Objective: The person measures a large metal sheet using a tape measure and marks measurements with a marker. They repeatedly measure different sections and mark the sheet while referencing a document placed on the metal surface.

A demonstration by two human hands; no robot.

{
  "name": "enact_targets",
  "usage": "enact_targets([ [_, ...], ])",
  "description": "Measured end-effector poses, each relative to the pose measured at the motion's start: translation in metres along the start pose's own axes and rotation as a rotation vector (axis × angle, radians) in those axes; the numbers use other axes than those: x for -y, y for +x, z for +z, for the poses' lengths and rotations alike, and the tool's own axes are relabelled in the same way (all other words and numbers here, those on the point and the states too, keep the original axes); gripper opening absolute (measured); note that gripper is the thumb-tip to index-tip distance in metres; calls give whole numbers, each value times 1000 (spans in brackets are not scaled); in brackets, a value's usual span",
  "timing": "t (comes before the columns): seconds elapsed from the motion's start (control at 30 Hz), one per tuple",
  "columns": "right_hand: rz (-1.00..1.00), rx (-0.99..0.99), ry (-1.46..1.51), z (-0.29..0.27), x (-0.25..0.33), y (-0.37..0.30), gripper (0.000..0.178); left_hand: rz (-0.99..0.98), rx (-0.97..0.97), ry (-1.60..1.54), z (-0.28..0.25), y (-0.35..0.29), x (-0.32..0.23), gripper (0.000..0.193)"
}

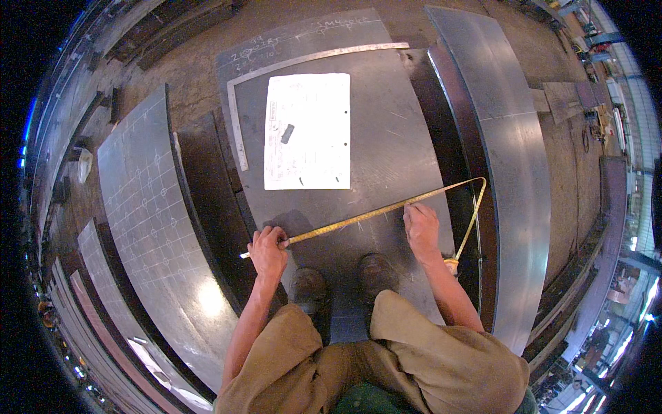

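A yellow tape measure blade (352, 221) stretches across the dark steel plate (393, 152) I crouch on. Its left end is in my left hand (267, 252), whose fingers are closed at the plate's left edge. A short white piece (245, 256) juts out beyond that hand; I cannot tell what it is. My right hand (420, 226) pinches the blade near the plate's right side. Past it the blade bends sharply back over the gap to the tape measure case (452, 266), partly hidden by my right forearm.
A white drawing sheet (310, 131) with a small dark block (287, 133) lies on the plate. A metal square (238, 124) borders it. Plates flank me: a chalk-gridded one (148, 172) left, a long one (510, 138) right. Dark gaps separate them. My boots (310, 286) stand between my hands.
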State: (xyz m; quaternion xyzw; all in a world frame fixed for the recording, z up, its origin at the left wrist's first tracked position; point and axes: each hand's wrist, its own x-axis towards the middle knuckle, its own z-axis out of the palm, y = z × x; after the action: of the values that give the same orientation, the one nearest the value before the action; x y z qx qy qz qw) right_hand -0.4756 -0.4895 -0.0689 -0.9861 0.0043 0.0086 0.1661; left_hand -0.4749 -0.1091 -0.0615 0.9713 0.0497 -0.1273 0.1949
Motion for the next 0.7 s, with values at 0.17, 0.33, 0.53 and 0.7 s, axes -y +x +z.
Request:
enact_targets([
  [0.17,83,677,-371,-40,19,22,19,8,-43,8,3,-1,3,14],
  [0.33,-70,719,-297,-78,30,12,12,14,-64,45,7,-3,6,14],
  [0.53,70,459,-122,-60,-27,-3,16,34,-62,15,7,-1,4,14],
  [0.7,136,-14,-19,-63,-76,17,26,38,-37,-14,9,-2,11,13],
])
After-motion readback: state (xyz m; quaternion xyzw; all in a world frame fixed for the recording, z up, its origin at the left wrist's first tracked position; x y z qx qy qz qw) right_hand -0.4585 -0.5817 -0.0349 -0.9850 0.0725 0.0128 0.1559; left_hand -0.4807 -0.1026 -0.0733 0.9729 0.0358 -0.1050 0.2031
